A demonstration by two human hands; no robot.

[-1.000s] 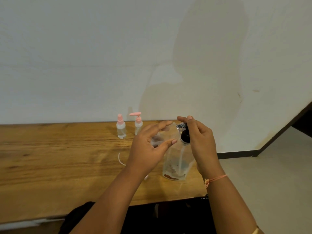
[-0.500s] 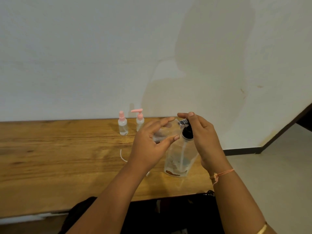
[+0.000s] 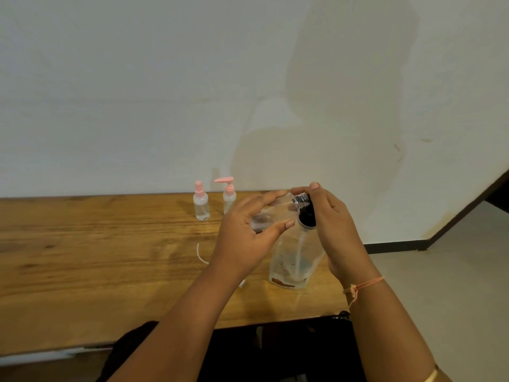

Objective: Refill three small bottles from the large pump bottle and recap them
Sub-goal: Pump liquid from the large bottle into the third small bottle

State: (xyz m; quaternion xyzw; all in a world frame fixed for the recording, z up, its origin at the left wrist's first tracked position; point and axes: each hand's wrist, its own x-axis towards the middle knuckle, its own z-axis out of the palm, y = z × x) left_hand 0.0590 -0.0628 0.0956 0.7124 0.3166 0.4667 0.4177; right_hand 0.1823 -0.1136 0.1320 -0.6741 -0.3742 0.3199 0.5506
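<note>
on table (image 3: 82,257): 2 pink-cap btls (image 3: 201,208) (image 3: 229,197), 1 pump btl (image 3: 292,260); l hand (image 3: 242,244): 1 mini-btl (image 3: 300,199)

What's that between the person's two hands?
Head view: a small uncapped bottle, tilted in the left hand, its threaded neck at the large bottle's black pump, which the right hand grips.

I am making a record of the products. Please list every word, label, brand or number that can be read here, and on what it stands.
No text is readable.
large pump bottle: brown and blue marks near its base, too blurred to read.
pink spray bottle: no label shows.
pink pump bottle: no label shows.
clear small bottle in the left hand: no label shows.
</note>
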